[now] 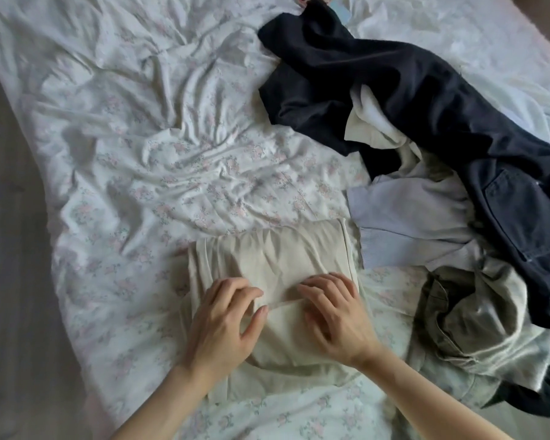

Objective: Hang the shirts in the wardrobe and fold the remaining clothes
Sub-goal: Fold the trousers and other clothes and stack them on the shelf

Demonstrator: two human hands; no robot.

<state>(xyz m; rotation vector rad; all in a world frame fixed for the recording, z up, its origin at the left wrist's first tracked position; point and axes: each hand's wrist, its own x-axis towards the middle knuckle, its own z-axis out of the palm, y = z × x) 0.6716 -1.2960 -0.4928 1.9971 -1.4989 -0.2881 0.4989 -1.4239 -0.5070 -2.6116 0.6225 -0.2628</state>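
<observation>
A cream garment (pixel 277 255) lies partly folded on the bed, near its front edge, with a folded hem running across its middle. My left hand (pixel 226 319) sits on the garment's left part with curled fingers, thumb and forefinger pinching the hem. My right hand (pixel 334 315) rests on the right part, slightly blurred, its fingers curled over the same fold. To the right, dark navy trousers (pixel 426 100) sprawl over a pile holding a pale lavender top (pixel 404 211), a white piece (pixel 372 119) and an olive-grey garment (pixel 470 319).
The bed carries a wrinkled white floral sheet (pixel 159 147), with open sheet to the left and beyond the cream garment. The floor (pixel 10 281) shows along the left side. A small pink object (pixel 302 0) peeks out at the top edge behind the trousers.
</observation>
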